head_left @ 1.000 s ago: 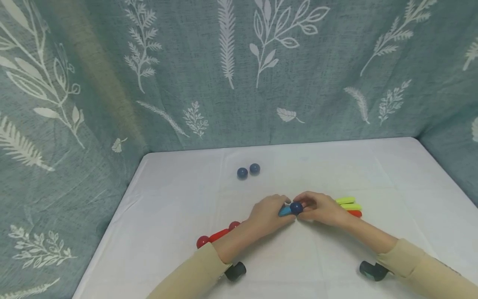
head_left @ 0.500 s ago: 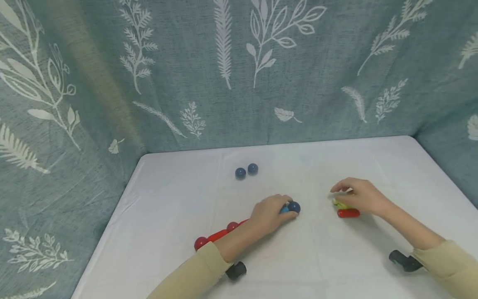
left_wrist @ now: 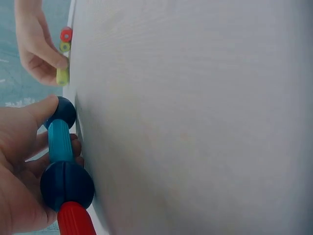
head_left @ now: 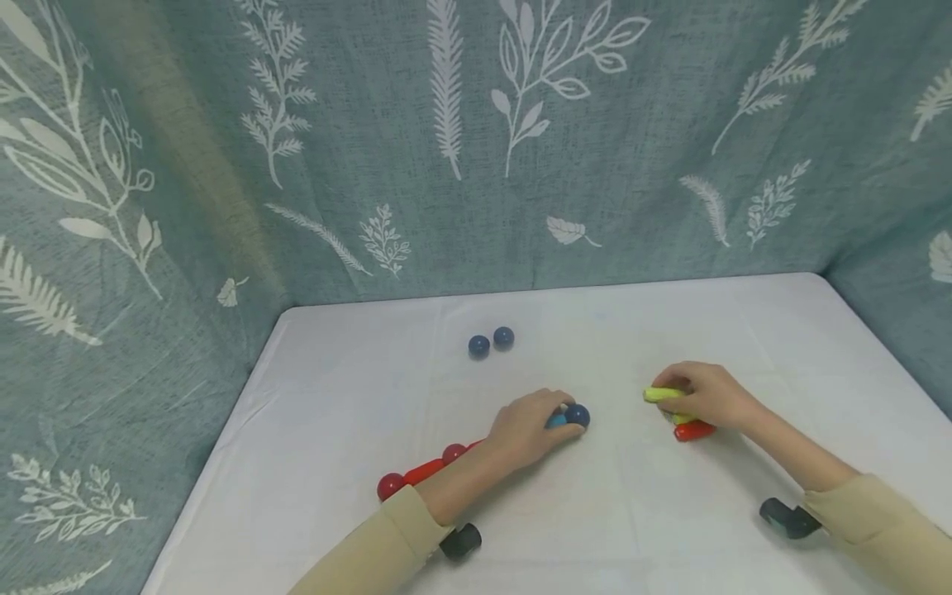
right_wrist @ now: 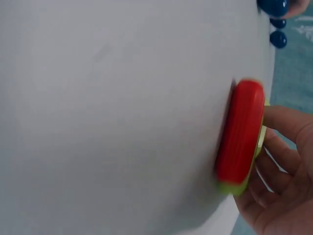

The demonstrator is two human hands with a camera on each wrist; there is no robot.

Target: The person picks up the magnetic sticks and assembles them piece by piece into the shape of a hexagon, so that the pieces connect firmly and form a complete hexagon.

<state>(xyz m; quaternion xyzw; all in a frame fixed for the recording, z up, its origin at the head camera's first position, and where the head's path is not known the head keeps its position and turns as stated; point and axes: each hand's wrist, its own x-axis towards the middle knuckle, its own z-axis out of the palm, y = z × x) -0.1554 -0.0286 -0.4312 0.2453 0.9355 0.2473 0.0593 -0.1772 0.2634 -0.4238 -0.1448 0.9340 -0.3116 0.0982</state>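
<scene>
My left hand point(head_left: 524, 430) grips a toy chain of ribbed rods and balls, its thumb on the dark blue end ball point(left_wrist: 64, 111) and fingers behind the light blue rod point(left_wrist: 59, 142). A second blue ball point(left_wrist: 67, 186) joins that rod to a red rod point(left_wrist: 76, 220). Beyond the forearm the chain carries on with red balls point(head_left: 391, 486) and another red rod point(head_left: 424, 472). Over at the right, my right hand point(head_left: 706, 397) pinches a yellow-green rod point(head_left: 660, 395) between thumb and fingers. Beneath it lie another yellow-green rod point(left_wrist: 64, 47) and a loose red rod point(right_wrist: 241, 132).
Two loose dark blue balls, one left point(head_left: 479, 346) and one right point(head_left: 503, 337), sit farther back on the white tablecloth point(head_left: 357, 372). A patterned green-grey curtain point(head_left: 476, 223) hangs behind the table. Dark devices point(head_left: 461, 541) are strapped at both wrists.
My right hand has left the blue end ball, moved right to the loose rods and taken hold of a yellow-green one. My left hand stays on the chain, which has shifted slightly left.
</scene>
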